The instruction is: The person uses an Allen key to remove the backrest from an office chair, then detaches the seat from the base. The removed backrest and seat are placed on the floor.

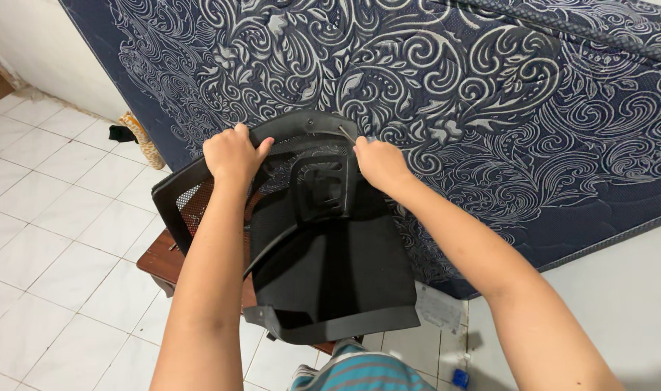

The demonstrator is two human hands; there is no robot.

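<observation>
White floor tiles [48, 239] are spreading under a dark blue patterned mattress [490, 108] that is leaning against the wall. Both hands are gripping a black chair back [323, 253], which is resting on a small brown wooden table [160, 262]. The left hand [232, 153] is closing around the curved mesh frame at its top edge, and the right hand [379, 163] is pinching a thin metal tool [347, 134] against that same frame.
</observation>
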